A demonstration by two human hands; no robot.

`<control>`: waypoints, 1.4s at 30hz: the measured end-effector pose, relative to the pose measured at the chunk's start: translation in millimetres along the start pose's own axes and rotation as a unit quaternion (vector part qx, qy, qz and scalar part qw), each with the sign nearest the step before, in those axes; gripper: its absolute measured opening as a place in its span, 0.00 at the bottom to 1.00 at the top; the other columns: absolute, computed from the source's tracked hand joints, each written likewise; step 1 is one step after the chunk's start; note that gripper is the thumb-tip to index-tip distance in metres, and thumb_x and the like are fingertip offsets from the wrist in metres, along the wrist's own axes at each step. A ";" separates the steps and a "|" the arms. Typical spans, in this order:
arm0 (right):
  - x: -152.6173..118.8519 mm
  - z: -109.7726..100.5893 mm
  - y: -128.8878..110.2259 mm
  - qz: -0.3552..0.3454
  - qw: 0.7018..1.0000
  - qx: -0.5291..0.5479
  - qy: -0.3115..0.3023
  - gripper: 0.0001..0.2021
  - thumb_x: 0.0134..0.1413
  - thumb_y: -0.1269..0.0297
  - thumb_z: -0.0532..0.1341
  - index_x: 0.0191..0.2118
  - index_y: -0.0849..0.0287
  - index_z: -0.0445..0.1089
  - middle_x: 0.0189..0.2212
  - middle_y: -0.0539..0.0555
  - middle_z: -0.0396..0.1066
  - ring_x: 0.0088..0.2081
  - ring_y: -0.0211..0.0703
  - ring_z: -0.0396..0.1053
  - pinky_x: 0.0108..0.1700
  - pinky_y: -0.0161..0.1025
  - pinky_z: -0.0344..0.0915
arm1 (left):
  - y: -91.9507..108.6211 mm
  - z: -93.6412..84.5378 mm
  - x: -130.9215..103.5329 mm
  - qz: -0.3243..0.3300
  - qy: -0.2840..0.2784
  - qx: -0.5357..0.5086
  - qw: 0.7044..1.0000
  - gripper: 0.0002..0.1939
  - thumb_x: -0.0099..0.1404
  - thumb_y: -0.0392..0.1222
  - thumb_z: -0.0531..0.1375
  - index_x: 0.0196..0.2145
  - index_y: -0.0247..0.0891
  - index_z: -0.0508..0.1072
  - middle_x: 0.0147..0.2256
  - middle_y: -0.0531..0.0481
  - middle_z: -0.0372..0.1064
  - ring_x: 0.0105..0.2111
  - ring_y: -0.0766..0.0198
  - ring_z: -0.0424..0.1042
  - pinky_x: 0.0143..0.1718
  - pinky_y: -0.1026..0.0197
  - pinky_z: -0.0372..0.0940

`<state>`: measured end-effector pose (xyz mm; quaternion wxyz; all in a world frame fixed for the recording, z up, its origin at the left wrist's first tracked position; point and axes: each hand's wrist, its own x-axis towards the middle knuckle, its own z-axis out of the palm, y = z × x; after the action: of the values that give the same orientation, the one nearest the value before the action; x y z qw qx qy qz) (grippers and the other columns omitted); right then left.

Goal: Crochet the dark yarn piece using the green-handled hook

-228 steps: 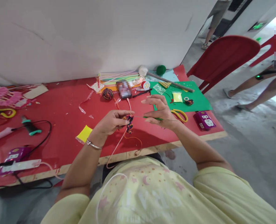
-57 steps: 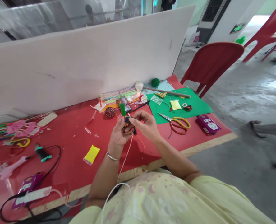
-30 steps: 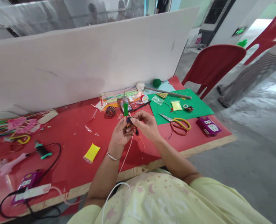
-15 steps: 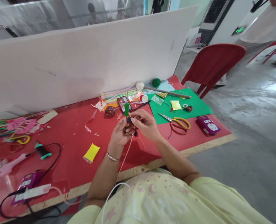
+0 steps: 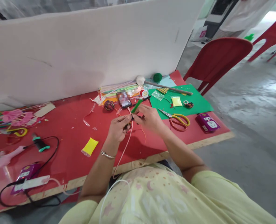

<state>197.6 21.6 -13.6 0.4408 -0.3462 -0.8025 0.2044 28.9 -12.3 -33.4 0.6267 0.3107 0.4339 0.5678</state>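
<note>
My left hand (image 5: 117, 128) is closed, its thumb and fingers pinching a small dark, multicoloured yarn piece (image 5: 128, 126) that is mostly covered. From between the fingertips of both hands a green fuzzy strip (image 5: 137, 106) sticks up, leaning right. My right hand (image 5: 150, 117) is closed around the lower part of that strip, touching the left fingertips. An orange yarn tail (image 5: 144, 134) hangs below the hands. A pale cable (image 5: 125, 151) runs past the fingers down to my lap. Just beyond lies a phone (image 5: 124, 101), with a multicoloured yarn ball (image 5: 109, 105) to its left.
Scissors (image 5: 175, 119) lie partly on the green sheet (image 5: 200, 104) at right, near a purple power socket box (image 5: 207, 123). A yellow packet (image 5: 90, 147) rests left of my arm. Glue gun (image 5: 11, 156) and cords occupy the left side. A white panel (image 5: 82, 53) borders the back.
The green strip has tipped from upright to leaning right. My right fingers have moved up around its base, and the dark yarn piece is more hidden. The camera view has tilted slightly.
</note>
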 end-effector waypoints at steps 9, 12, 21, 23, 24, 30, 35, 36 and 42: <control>2.6 -14.7 8.5 0.229 0.864 0.434 -0.113 0.15 0.52 0.56 0.72 0.39 0.61 0.73 0.26 0.45 0.70 0.21 0.28 0.64 0.20 0.27 0.64 | -3.2 5.1 -3.6 0.047 -0.001 -0.040 0.998 0.14 0.48 0.44 0.75 0.25 0.34 0.77 0.20 0.51 0.72 0.14 0.77 0.59 0.13 0.73 0.47; 1.5 -13.1 12.6 0.275 0.799 0.518 -0.132 0.17 0.49 0.58 0.73 0.42 0.62 0.74 0.28 0.47 0.73 0.23 0.30 0.71 0.22 0.27 0.69 | -2.3 1.3 -2.3 0.027 -0.018 -0.053 0.998 0.15 0.48 0.45 0.75 0.26 0.34 0.76 0.21 0.51 0.72 0.14 0.77 0.58 0.13 0.74 0.48; 6.1 -5.9 10.1 0.284 0.805 0.508 -0.113 0.17 0.44 0.61 0.76 0.38 0.63 0.75 0.26 0.49 0.77 0.22 0.34 0.75 0.24 0.29 0.74 | 1.8 -2.4 -1.8 0.005 -0.046 -0.064 0.997 0.18 0.46 0.45 0.76 0.24 0.33 0.72 0.20 0.52 0.70 0.14 0.78 0.57 0.13 0.74 0.48; 5.5 -3.2 10.2 0.282 0.805 0.512 -0.104 0.17 0.42 0.62 0.77 0.37 0.63 0.74 0.25 0.48 0.77 0.21 0.33 0.74 0.24 0.28 0.73 | 0.7 -3.6 -0.7 0.001 -0.050 -0.067 0.997 0.18 0.46 0.45 0.76 0.24 0.33 0.72 0.20 0.52 0.70 0.14 0.78 0.56 0.13 0.74 0.48; 5.0 -1.9 10.3 0.279 0.804 0.515 -0.101 0.17 0.42 0.62 0.77 0.36 0.63 0.74 0.25 0.48 0.77 0.21 0.33 0.74 0.24 0.28 0.73 | 0.2 -4.3 -0.1 0.000 -0.051 -0.068 0.996 0.18 0.46 0.45 0.76 0.24 0.33 0.72 0.19 0.52 0.70 0.14 0.78 0.56 0.14 0.74 0.48; 3.5 3.8 12.5 0.261 0.801 0.530 -0.092 0.18 0.40 0.63 0.78 0.36 0.63 0.74 0.26 0.47 0.76 0.23 0.32 0.74 0.26 0.28 0.75 | -1.8 -6.1 2.7 0.007 -0.059 -0.070 0.996 0.19 0.46 0.46 0.77 0.24 0.32 0.73 0.20 0.51 0.71 0.13 0.78 0.56 0.14 0.74 0.50; 2.4 7.2 12.9 0.266 0.798 0.533 -0.097 0.17 0.41 0.61 0.77 0.35 0.62 0.74 0.24 0.46 0.75 0.20 0.30 0.72 0.24 0.26 0.72 | -4.3 -7.8 3.4 0.014 -0.070 -0.072 0.995 0.18 0.46 0.46 0.77 0.25 0.33 0.75 0.19 0.51 0.71 0.13 0.78 0.56 0.15 0.74 0.52; 2.1 7.7 12.5 0.266 0.795 0.536 -0.098 0.17 0.40 0.62 0.77 0.35 0.62 0.74 0.23 0.45 0.75 0.20 0.30 0.71 0.23 0.26 0.71 | -5.0 -8.5 3.5 0.015 -0.071 -0.072 0.995 0.17 0.46 0.46 0.76 0.25 0.33 0.76 0.19 0.51 0.71 0.13 0.78 0.55 0.15 0.73 0.52; 0.0 10.2 11.8 0.268 0.779 0.558 -0.097 0.17 0.38 0.63 0.78 0.33 0.62 0.74 0.22 0.45 0.74 0.21 0.30 0.71 0.25 0.26 0.72 | -8.5 -11.2 3.7 0.018 -0.070 -0.077 0.994 0.16 0.47 0.46 0.76 0.27 0.33 0.77 0.19 0.52 0.71 0.13 0.78 0.54 0.14 0.73 0.51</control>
<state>193.4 29.4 -26.4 0.4044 -0.2191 -0.4609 0.7589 22.5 -11.1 -46.5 0.6671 0.3083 0.3385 0.5877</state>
